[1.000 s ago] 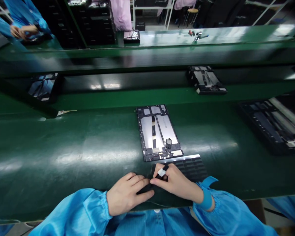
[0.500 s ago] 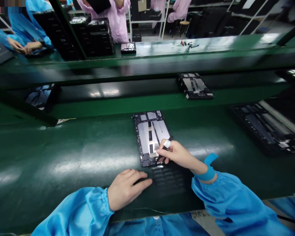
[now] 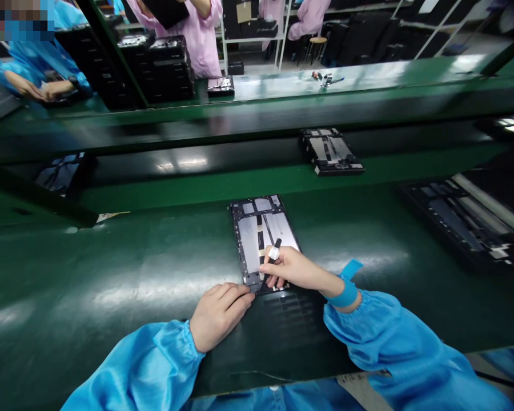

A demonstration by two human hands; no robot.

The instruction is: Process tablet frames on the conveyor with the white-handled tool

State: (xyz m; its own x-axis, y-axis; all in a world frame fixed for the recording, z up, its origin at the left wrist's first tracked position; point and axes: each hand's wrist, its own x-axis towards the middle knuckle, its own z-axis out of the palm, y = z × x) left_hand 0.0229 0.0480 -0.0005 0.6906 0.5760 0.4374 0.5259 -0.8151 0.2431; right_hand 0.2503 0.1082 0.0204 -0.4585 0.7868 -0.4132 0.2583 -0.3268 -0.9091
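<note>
An opened tablet (image 3: 249,242) lies on the green bench with its inside facing up, showing silver battery panels and a black ribbon strip. My right hand (image 3: 291,267) is closed round a slim black pen-like tool (image 3: 275,250) with a white band. The tool leans over the tablet's near end; its tip is small and partly hidden by my fingers. At the near left corner, my left hand (image 3: 220,314) rests with fingers stretched out, its fingertips and thumb at the tablet's edge. A blue wrist strap (image 3: 345,294) is round my right wrist.
On the dark belt behind sit a stack of tablet parts (image 3: 332,151) and another opened unit (image 3: 62,173). More opened tablets (image 3: 466,220) are at the right. A green post (image 3: 38,191) stands at the left. Co-workers work across the bench beside black stacks (image 3: 169,68).
My left hand has moved up to the tablet's near left corner. My right hand has shifted left along the near end with the tool. The belt stack appears slightly farther left.
</note>
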